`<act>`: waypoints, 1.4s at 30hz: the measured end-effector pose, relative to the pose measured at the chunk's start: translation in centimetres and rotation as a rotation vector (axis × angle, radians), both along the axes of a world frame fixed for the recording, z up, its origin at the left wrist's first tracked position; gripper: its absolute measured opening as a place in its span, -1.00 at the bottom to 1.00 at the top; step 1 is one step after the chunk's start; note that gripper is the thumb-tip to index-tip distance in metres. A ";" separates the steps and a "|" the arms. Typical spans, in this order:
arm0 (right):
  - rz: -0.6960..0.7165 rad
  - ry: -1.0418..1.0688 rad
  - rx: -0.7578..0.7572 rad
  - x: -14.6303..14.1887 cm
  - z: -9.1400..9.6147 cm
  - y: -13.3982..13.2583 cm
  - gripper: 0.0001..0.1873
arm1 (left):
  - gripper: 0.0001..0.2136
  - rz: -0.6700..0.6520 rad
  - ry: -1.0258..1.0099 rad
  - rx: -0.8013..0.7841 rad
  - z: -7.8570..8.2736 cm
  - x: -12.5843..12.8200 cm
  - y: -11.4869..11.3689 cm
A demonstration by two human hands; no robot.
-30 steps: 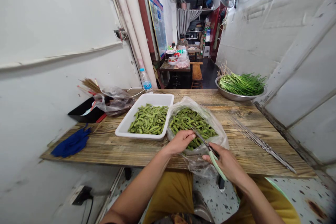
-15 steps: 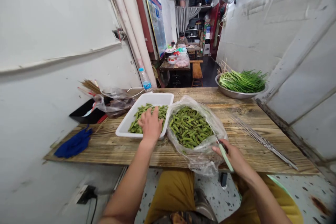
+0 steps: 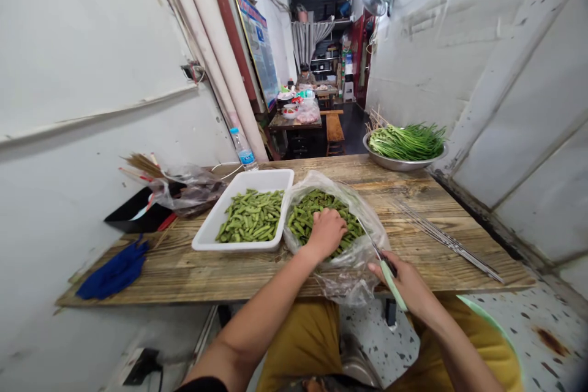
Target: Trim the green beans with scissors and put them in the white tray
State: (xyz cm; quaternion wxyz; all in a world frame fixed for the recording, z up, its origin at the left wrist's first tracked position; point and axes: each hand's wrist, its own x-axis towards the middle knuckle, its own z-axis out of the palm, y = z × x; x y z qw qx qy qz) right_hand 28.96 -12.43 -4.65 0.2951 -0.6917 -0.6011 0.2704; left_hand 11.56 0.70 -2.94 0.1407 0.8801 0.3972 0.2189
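Note:
My left hand (image 3: pixel 326 231) reaches into a clear plastic bag (image 3: pixel 367 236) full of green bean pods (image 3: pixel 305 214), its fingers curled down among them; what they grip is hidden. My right hand (image 3: pixel 404 282) rests at the table's near edge beside the bag, closed on light-green-handled scissors (image 3: pixel 388 272) whose blades point up toward the bag. Left of the bag a white tray (image 3: pixel 215 226) holds more green pods (image 3: pixel 252 223).
A metal bowl (image 3: pixel 397 162) of long green stalks stands far right. Thin metal skewers (image 3: pixel 445 240) lie on the wooden table (image 3: pixel 229 269). At left are a blue cloth (image 3: pixel 113 269), a black tray (image 3: pixel 133 214), a bagged bundle (image 3: pixel 188 187) and a water bottle (image 3: pixel 242 148). A person (image 3: pixel 304 75) sits far back.
My left hand went from the bag to the white tray, then came back into the bag of pods. My right hand kept hold of the scissors and stayed near the table edge.

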 end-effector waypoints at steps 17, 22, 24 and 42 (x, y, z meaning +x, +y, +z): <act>0.188 0.155 0.075 -3.3 2.3 1.0 -0.59 | -0.70 0.005 -0.648 -0.858 1.3 -3.0 -1.4; 0.265 0.289 0.048 -3.8 2.4 1.1 -0.64 | -0.70 0.009 -0.642 -0.857 1.0 -3.5 -1.6; 0.282 0.296 0.055 -3.8 2.4 1.3 -0.65 | -0.72 0.015 -0.642 -0.829 1.0 -3.6 -1.7; 0.178 0.523 -0.050 -4.9 1.3 1.7 -0.58 | -0.74 0.144 -1.282 -1.178 1.4 -3.0 -1.0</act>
